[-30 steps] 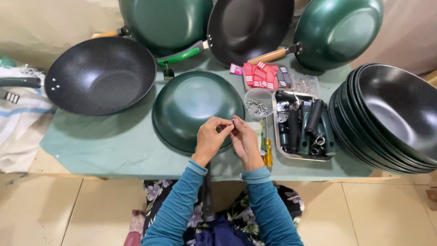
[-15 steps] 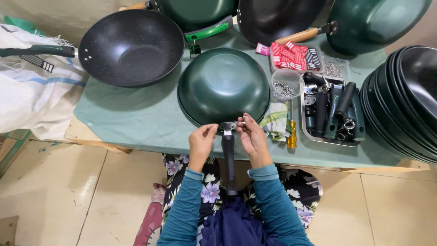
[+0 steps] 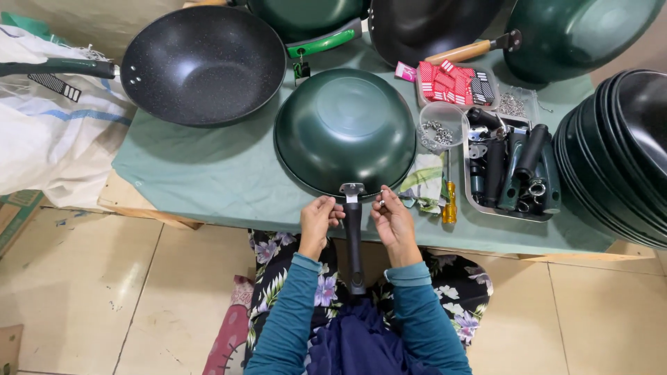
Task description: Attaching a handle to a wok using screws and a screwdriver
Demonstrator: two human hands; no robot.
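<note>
One upturned green wok (image 3: 345,128) lies near the front edge of the table (image 3: 208,180), and its black handle (image 3: 353,243) hangs out over that edge toward the person. The left hand (image 3: 318,223) is half closed, with its fingertips on the handle just below the metal bracket. The right hand (image 3: 393,221) pinches something small beside the handle — what it is, I cannot tell. Four more woks with handles stand along the back edge, and one stack of black pans (image 3: 622,153) fills the right edge. One metal tray (image 3: 511,167) holds black handles, one clear cup (image 3: 441,128) holds small metal pieces. One yellow screwdriver (image 3: 449,201) lies between them. Free cloth remains at the front left corner.
</note>
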